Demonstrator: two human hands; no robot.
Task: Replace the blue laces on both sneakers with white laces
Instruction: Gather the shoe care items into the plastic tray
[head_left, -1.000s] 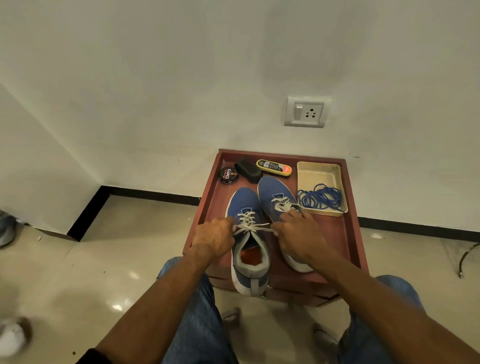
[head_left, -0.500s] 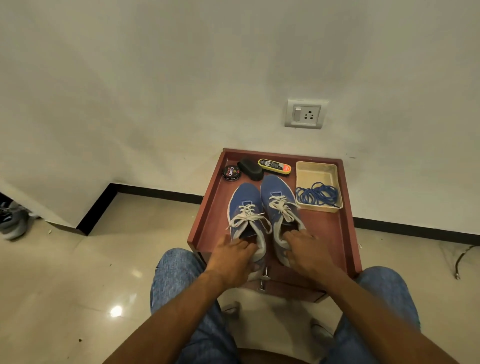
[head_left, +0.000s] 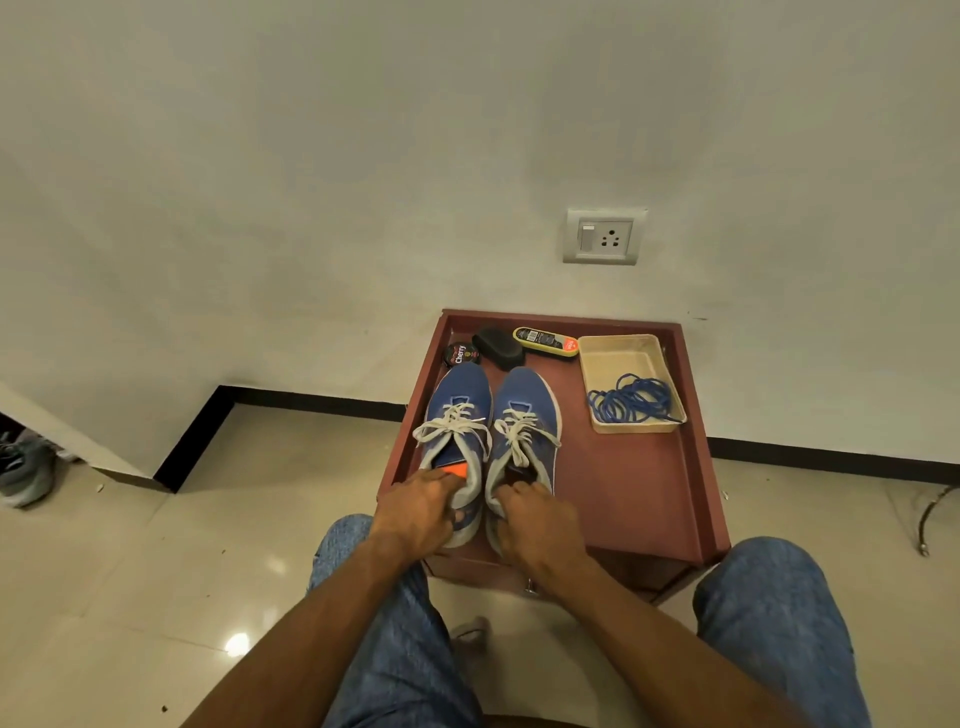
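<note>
Two blue knit sneakers (head_left: 488, 415) with tied white flat laces (head_left: 522, 434) stand side by side on the reddish-brown wooden table (head_left: 623, 493). The left hand (head_left: 421, 512) grips the left heel, the right hand (head_left: 537, 522) the right heel. Coiled blue cord laces (head_left: 631, 400) lie in a beige plastic tray (head_left: 605, 358).

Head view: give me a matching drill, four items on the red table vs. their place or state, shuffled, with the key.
Things:
1. blue laces
2. left sneaker
3. shoe polish tin
4. right sneaker

Places or states:
A. heel gripped by the right hand
B. far left corner of the red table
C. coiled in the beige tray
D. heel gripped by the left hand, orange insole showing

Pairs: 1-C, 2-D, 3-B, 4-A
</note>
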